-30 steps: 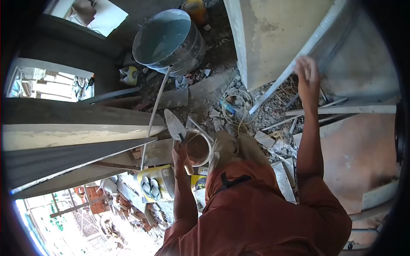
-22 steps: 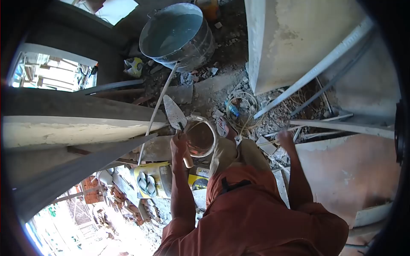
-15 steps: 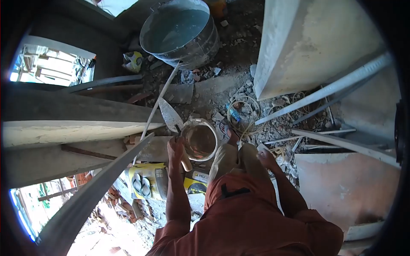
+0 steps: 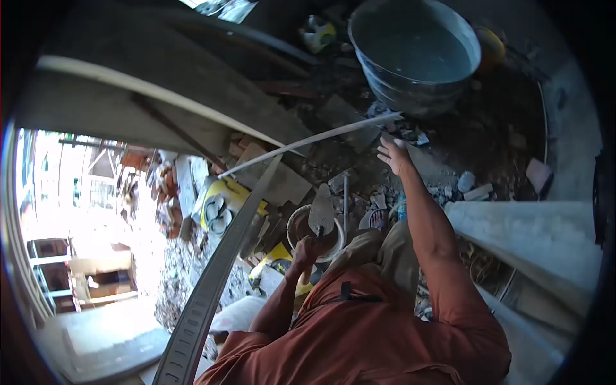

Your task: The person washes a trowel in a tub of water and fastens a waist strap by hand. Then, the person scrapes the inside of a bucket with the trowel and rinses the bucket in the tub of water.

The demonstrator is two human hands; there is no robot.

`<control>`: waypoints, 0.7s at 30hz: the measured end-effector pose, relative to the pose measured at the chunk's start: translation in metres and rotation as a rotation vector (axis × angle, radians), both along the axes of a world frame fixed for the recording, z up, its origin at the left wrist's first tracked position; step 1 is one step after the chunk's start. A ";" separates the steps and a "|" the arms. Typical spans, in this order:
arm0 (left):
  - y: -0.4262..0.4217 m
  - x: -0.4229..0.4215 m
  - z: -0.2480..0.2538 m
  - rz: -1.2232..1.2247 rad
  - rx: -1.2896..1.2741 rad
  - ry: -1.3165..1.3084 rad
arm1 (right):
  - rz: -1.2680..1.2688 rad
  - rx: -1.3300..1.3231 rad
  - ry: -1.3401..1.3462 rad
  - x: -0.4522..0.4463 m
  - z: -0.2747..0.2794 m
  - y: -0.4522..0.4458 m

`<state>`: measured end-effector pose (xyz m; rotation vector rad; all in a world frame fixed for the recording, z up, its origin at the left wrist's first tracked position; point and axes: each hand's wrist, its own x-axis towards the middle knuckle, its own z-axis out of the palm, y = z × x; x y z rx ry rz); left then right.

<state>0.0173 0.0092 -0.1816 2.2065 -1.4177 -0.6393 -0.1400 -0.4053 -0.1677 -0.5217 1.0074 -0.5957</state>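
Note:
My left hand (image 4: 306, 253) is closed around the handle of a pointed trowel (image 4: 321, 215). The trowel's blade, smeared with grey, points forward over a round bucket (image 4: 292, 226) with a pale, crusted rim. Part of the bucket's inside is hidden behind the blade and my hand. My right hand (image 4: 395, 155) reaches out in front of me with its fingers apart and nothing seen in it. It is nearest to the end of a long pale pole (image 4: 321, 136), with a gap that I cannot judge.
A large metal tub (image 4: 378, 77) of cloudy water stands ahead. A long slotted straight bar (image 4: 212, 289) slants up on my left. Sandals (image 4: 219, 215) lie on a yellow bag (image 4: 236, 190). Rubble covers the ground, and a pale slab (image 4: 532, 224) is on my right.
My right hand has moved from beside my knee forward and opened out. The view has swung, so the tub now appears further right. My left hand still holds the trowel by the bucket.

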 end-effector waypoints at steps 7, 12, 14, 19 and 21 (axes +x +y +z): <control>0.028 -0.024 0.021 0.384 0.157 0.108 | -0.113 0.161 -0.068 0.092 -0.037 -0.048; 0.035 -0.052 0.007 0.545 0.257 0.129 | -0.230 0.281 -0.284 0.119 -0.035 -0.076; 0.025 -0.062 0.005 0.674 0.387 0.144 | -0.225 0.205 -0.519 0.129 -0.017 -0.075; -0.005 -0.097 0.009 0.921 0.521 0.297 | 0.238 -0.400 -0.714 0.122 0.147 -0.040; 0.012 -0.116 -0.033 0.955 0.467 0.222 | 0.367 -0.526 -0.849 0.119 0.199 -0.064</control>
